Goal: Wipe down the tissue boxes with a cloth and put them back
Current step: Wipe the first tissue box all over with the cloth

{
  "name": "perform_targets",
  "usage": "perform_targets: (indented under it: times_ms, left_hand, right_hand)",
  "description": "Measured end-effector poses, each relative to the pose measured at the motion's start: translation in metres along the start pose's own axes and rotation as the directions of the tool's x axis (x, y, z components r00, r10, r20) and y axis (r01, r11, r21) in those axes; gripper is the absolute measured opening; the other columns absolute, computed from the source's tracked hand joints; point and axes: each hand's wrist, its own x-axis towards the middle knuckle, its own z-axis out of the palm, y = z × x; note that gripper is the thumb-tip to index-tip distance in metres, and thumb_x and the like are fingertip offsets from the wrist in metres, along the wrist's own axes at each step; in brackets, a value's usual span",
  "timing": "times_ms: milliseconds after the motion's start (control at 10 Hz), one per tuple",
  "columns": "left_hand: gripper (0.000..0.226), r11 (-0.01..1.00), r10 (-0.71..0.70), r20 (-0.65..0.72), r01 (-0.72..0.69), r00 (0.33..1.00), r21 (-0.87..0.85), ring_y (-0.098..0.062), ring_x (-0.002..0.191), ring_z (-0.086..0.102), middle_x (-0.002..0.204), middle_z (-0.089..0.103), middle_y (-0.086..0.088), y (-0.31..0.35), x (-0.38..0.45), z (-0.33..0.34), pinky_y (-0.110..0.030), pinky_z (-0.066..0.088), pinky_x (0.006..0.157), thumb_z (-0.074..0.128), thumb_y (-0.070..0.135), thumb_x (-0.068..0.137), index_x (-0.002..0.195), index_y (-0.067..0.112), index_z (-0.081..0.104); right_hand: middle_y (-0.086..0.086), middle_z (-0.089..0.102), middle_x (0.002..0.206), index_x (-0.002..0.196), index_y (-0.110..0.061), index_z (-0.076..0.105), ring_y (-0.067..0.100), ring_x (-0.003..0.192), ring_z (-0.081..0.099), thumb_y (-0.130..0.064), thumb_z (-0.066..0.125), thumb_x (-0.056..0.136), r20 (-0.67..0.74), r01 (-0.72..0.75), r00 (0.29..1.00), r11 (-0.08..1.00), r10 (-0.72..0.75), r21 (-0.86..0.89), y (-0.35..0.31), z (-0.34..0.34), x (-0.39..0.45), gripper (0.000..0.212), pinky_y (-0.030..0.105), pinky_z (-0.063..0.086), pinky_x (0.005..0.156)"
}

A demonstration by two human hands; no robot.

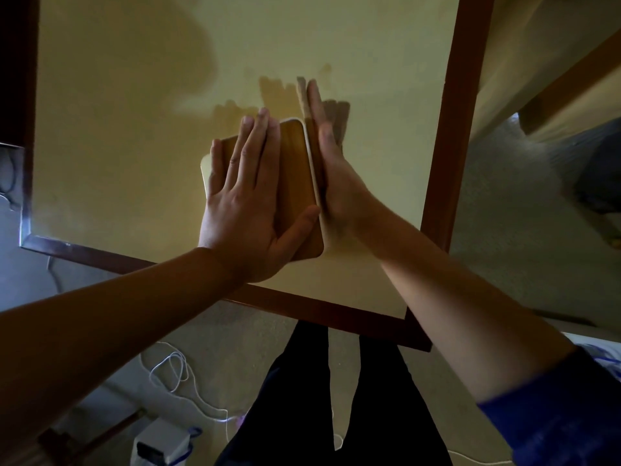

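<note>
Tissue box steadied on the table.
My left hand lies flat on top; my right hand, fingers straight, presses its side.

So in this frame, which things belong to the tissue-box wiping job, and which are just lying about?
Part of the job:
- wooden-topped tissue box with a cream rim, on the yellow tabletop
- left hand, flat on the lid
- right hand, pressed against its right side
No cloth is visible.

Just lying about:
- white cable looped on the floor
- white device under the table
</note>
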Motion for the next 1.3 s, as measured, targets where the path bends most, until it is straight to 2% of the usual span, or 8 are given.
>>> perform_targets:
  times_ms: [200,300,500,600,800,1000,1100,1300]
  left_hand:
    - [0.093,0.999,-0.004,-0.010,0.004,1.000,-0.033,-0.027,0.161,0.000,0.173,0.007,-0.012,0.000,0.000,0.000,-0.060,0.004,0.127,0.030,0.065,0.099,0.164,0.001,0.009]
    - [0.092,0.999,-0.005,-0.010,0.005,1.000,-0.034,-0.026,0.161,0.000,0.173,0.006,-0.012,0.000,-0.001,0.000,-0.059,0.004,0.127,0.031,0.064,0.100,0.164,0.002,0.009]
    - [0.093,1.000,-0.005,0.005,0.005,1.000,-0.021,-0.027,0.161,-0.002,0.174,0.003,-0.011,-0.001,0.001,0.000,-0.059,0.003,0.127,0.032,0.064,0.099,0.164,0.003,0.005]
    - [0.094,1.000,-0.006,0.009,0.006,1.000,-0.019,-0.027,0.161,-0.002,0.174,0.002,-0.010,-0.001,0.000,0.000,-0.059,0.003,0.127,0.031,0.065,0.099,0.165,0.004,0.005]
    - [0.092,1.000,-0.003,0.006,0.003,1.000,-0.026,-0.027,0.161,-0.001,0.174,0.003,-0.011,0.000,0.000,-0.001,-0.059,0.004,0.127,0.031,0.064,0.100,0.164,0.003,0.006]
    - [0.092,0.999,0.000,-0.011,-0.001,1.000,-0.042,-0.026,0.161,0.002,0.173,0.009,-0.011,0.001,0.000,-0.001,-0.059,0.006,0.127,0.036,0.061,0.098,0.164,0.004,0.010]
    - [0.091,0.999,-0.001,-0.008,0.000,1.000,-0.042,-0.026,0.161,0.002,0.173,0.010,-0.010,0.002,0.000,-0.001,-0.059,0.006,0.127,0.036,0.061,0.098,0.165,0.005,0.010]
    - [0.091,0.999,-0.002,0.001,0.002,1.000,-0.035,-0.025,0.161,0.002,0.174,0.009,-0.008,0.000,0.001,-0.001,-0.060,0.007,0.127,0.034,0.062,0.098,0.165,0.006,0.009]
  right_hand:
    - [0.001,0.000,0.178,0.169,-0.024,0.000,0.023,0.164,0.000,-0.069,0.026,0.105,0.010,0.077,0.997,0.996,-0.077,-0.036,0.000,0.004,-0.037,0.082,0.065,0.009,0.129]
    - [-0.001,0.004,0.178,0.169,-0.031,0.002,0.022,0.164,0.005,-0.074,0.032,0.102,0.001,-0.022,1.000,0.997,0.022,0.075,0.002,0.016,-0.091,0.085,0.061,0.013,0.130]
    - [0.002,0.003,0.178,0.169,-0.018,0.001,0.011,0.161,0.018,-0.084,0.033,0.095,-0.013,-0.107,0.994,0.994,0.107,0.025,0.007,0.033,-0.159,0.104,0.058,0.024,0.129]
    - [-0.005,-0.002,0.177,0.165,-0.038,0.000,0.016,0.164,0.004,-0.078,0.024,0.101,-0.021,-0.086,0.996,0.995,0.085,-0.043,0.008,0.030,-0.144,0.079,0.046,0.021,0.131]
    - [0.000,-0.005,0.178,0.168,-0.022,-0.003,0.018,0.164,0.001,-0.018,0.016,0.118,-0.055,0.015,0.998,0.996,-0.020,-0.089,-0.003,0.010,-0.065,0.054,0.058,0.015,0.131]
    - [0.005,0.001,0.177,0.168,-0.013,0.009,0.017,0.164,-0.006,-0.030,0.026,0.105,-0.029,0.052,0.998,0.990,-0.056,-0.127,-0.013,0.000,0.007,0.068,0.056,-0.003,0.131]
    - [0.004,0.003,0.178,0.168,-0.016,0.010,0.017,0.164,-0.004,-0.025,0.024,0.107,-0.033,0.086,0.995,0.990,-0.090,-0.115,-0.011,0.002,-0.011,0.064,0.058,-0.001,0.131]
    - [-0.013,-0.001,0.177,0.169,-0.026,0.000,0.012,0.163,0.001,-0.031,0.031,0.107,-0.002,-0.071,0.997,0.992,0.071,0.101,-0.005,0.021,-0.111,0.069,0.059,0.009,0.131]
